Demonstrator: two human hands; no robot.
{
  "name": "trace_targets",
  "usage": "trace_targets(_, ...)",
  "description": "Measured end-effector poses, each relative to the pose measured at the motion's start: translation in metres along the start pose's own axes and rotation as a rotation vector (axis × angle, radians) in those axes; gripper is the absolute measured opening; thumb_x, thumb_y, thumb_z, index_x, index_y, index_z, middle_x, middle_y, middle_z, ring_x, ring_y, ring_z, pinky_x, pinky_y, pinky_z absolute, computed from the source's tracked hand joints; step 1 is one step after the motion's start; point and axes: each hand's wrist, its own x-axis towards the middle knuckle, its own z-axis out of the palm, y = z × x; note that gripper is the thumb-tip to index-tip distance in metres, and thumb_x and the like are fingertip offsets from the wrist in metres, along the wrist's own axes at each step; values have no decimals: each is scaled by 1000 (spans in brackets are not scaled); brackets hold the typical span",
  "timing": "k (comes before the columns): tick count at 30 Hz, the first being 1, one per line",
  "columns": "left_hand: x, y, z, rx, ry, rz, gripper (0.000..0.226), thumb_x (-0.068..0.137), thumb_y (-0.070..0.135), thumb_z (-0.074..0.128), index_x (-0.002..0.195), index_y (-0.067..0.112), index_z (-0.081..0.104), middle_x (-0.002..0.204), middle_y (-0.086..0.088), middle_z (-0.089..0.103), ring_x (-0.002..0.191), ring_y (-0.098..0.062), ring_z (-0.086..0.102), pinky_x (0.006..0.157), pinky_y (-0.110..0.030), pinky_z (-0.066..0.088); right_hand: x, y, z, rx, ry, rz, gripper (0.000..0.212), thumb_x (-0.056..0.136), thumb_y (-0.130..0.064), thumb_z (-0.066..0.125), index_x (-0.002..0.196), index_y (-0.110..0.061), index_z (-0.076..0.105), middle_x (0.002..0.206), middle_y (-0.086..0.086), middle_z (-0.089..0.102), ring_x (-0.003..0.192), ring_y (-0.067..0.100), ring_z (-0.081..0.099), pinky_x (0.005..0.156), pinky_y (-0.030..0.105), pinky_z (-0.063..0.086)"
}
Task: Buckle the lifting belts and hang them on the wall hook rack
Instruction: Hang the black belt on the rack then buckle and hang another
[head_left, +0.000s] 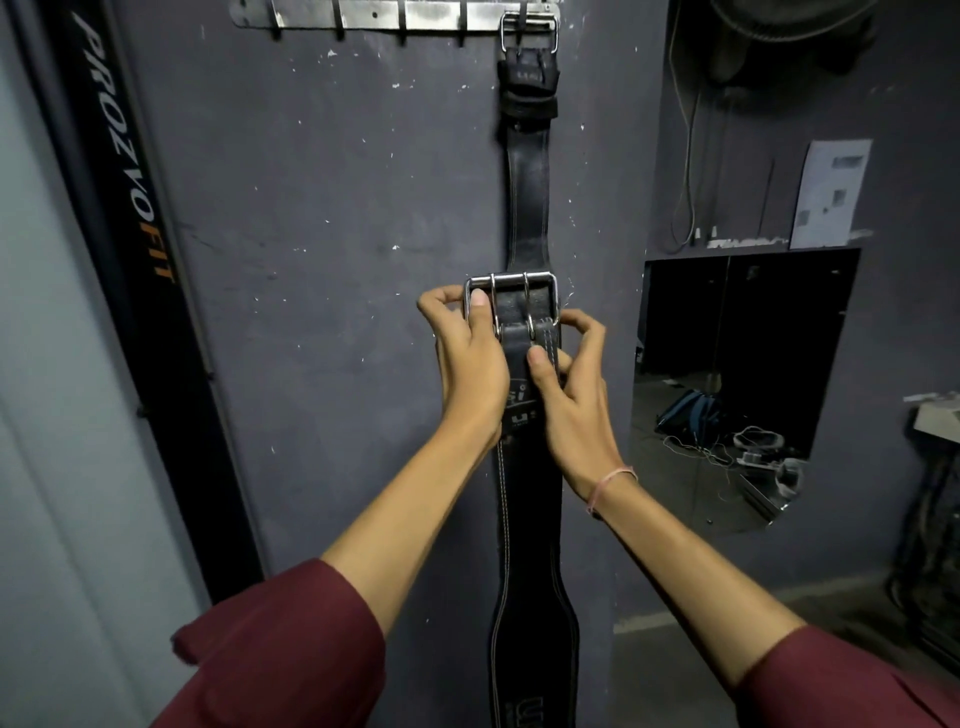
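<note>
A black lifting belt hung flat vs. the dark wall, its top buckle caught on a hook at the 3 o'clock end of the steel hook rack at frame top. Other hooks on the rack carried nothing.

Both hands worked a second belt at frame centre, held upright in front of the hung one. Left hand was closed on the 9 o'clock side of the 2-prong steel buckle, thumb inside the frame, fingers curled behind. Right hand pinched the strap just under the buckle, thumb pressed on the leather at 6 o'clock from the prongs, fingers hooked round the 3 o'clock edge. Both prongs lay across the strap; whether they sat in holes couldn't be told. Belt's wide padded part hung down to 6 o'clock, out of frame.

Maroon sleeves were pushed up both forearms; pink band on right wrist. A mirror sat at 3 o'clock on the side wall.
</note>
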Motion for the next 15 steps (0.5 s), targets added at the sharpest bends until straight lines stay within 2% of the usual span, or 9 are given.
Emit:
trace_targets(3, 1, 1, -9, 4, -34, 51, 1, 104, 29, 41, 104, 29, 40, 89, -8, 62, 74, -20, 59, 68, -45, 51, 0, 0, 2, 34, -33, 9, 47, 101, -19, 52, 142, -30, 30, 102, 10, 74, 94, 27, 71, 91, 48, 54)
trace_targets(5, 3, -2, -15, 62, -31, 78, 9, 104, 28, 41, 100, 29, 48, 87, -5, 64, 75, -21, 61, 71, -49, 55, 1, 4, 4, 49, -28, 33, 53, 100, -16, 53, 144, -36, 31, 101, 13, 73, 97, 31, 70, 93, 50, 54)
trace_targets(7, 2, -4, -20, 45, -19, 44, 13, 105, 23, 41, 97, 28, 51, 85, -5, 65, 74, -20, 63, 70, -46, 56, -1, 7, 7, 56, -17, 50, 54, 99, -12, 53, 143, -37, 34, 98, 15, 72, 95, 32, 70, 91, 49, 55)
trace_targets(9, 2, -6, -23, 10, 8, -1, 13, 105, 22, 42, 94, 25, 49, 81, -4, 64, 71, -19, 62, 65, -39, 53, -3, 8, 12, 58, -14, 53, 55, 99, -7, 53, 144, -33, 35, 99, 5, 74, 96, 24, 71, 90, 40, 56)
trace_targets(11, 3, -8, -27, 13, 11, -32, 17, 105, 22, 42, 90, 27, 50, 80, -3, 63, 70, -19, 61, 65, -37, 51, -4, 7, 18, 48, -2, 44, 56, 98, -4, 52, 146, -29, 36, 111, -14, 71, 107, 13, 68, 97, 36, 52)
trace_targets(13, 5, -11, -31, 20, -20, -41, 24, 104, 28, 42, 85, 29, 56, 86, -4, 64, 78, -21, 62, 73, -40, 53, -4, 8, 23, 45, 34, 37, 58, 98, -1, 52, 146, -29, 37, 125, -21, 63, 119, 11, 62, 105, 39, 48)
trace_targets(14, 6, -13, -33, 67, -41, -51, 27, 104, 34, 43, 83, 31, 60, 94, -6, 63, 87, -23, 62, 83, -40, 54, -3, 9, 26, 52, 54, 40, 58, 97, 0, 52, 145, -30, 38, 129, -16, 62, 120, 13, 62, 106, 41, 48)
trace_targets(15, 5, -15, -36, 144, -50, -43, 29, 103, 38, 42, 86, 30, 64, 104, -7, 59, 99, -23, 59, 94, -34, 50, -3, 9, 28, 55, 73, 49, 57, 97, 0, 52, 144, -31, 40, 127, -9, 64, 117, 17, 64, 103, 43, 49)
